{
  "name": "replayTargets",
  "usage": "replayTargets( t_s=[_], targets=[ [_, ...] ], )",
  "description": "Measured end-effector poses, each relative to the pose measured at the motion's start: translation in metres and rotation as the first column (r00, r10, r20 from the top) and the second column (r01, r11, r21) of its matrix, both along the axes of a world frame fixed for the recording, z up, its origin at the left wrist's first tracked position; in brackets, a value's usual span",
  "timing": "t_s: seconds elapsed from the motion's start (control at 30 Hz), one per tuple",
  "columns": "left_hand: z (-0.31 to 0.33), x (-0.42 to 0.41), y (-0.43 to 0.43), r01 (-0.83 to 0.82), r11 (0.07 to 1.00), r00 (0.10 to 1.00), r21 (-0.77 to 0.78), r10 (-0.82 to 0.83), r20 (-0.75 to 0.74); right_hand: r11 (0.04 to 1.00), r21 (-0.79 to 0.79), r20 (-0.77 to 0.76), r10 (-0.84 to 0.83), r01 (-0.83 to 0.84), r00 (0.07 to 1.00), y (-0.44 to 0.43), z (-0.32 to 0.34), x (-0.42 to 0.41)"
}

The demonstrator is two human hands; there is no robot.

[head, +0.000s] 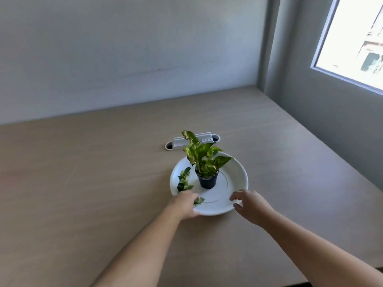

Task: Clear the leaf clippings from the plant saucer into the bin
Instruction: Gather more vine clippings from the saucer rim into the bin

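Note:
A white round saucer (232, 172) lies on the wooden table, with a small black pot (207, 180) of a green variegated plant (202, 155) standing in its middle. Green leaf clippings (184, 180) lie along the saucer's left side, and one more clipping (199, 200) lies by my fingertips. My left hand (184, 204) rests over the saucer's near-left rim, thumb under the edge, fingers on the clippings. My right hand (250, 205) hovers at the near-right rim with fingers spread, holding nothing. No bin is in view.
A white cable grommet with a slotted stand (192, 141) sits in the table just behind the saucer. The wall runs along the table's far edge and a window wall (331, 112) closes off the right side.

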State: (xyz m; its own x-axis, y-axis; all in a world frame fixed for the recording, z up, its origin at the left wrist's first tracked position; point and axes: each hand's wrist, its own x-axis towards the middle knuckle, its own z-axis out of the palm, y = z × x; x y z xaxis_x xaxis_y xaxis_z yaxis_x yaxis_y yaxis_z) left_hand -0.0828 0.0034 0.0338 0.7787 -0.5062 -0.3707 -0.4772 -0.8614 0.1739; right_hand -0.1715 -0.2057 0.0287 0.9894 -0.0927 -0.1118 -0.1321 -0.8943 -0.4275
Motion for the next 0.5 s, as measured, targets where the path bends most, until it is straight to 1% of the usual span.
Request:
replayTargets(
  t_s=[0.07, 0.13, 0.17, 0.3, 0.4, 0.5],
  targets=[
    [-0.011, 0.010, 0.020, 0.017, 0.999, 1.000, 0.042, -0.018, 0.018, 0.992, -0.044, -0.089, 0.111, -0.115, 0.990, 0.020, -0.010, 0.008],
    [-0.023, 0.017, 0.033, 0.023, 0.999, 0.999, 0.025, -0.024, 0.026, 0.967, -0.105, -0.162, 0.212, -0.230, 0.964, 0.034, -0.021, 0.013],
    [-0.029, 0.019, 0.037, 0.024, 1.000, 0.999, 0.001, -0.024, 0.029, 0.955, -0.136, -0.171, 0.239, -0.264, 0.956, 0.038, -0.026, 0.015],
    [-0.044, 0.022, 0.037, 0.032, 0.998, 0.995, -0.058, -0.026, 0.101, 0.937, -0.230, -0.110, 0.243, -0.262, 0.964, 0.034, -0.039, 0.016],
    [-0.051, 0.018, 0.033, 0.016, 0.997, 0.992, -0.072, -0.007, 0.128, 0.931, -0.241, -0.097, 0.258, -0.275, 0.961, 0.023, -0.045, 0.017],
    [-0.056, 0.005, 0.021, 0.021, 0.998, 0.984, -0.058, -0.010, 0.179, 0.930, -0.237, -0.124, 0.258, -0.281, 0.958, 0.002, -0.046, 0.020]
  ],
)
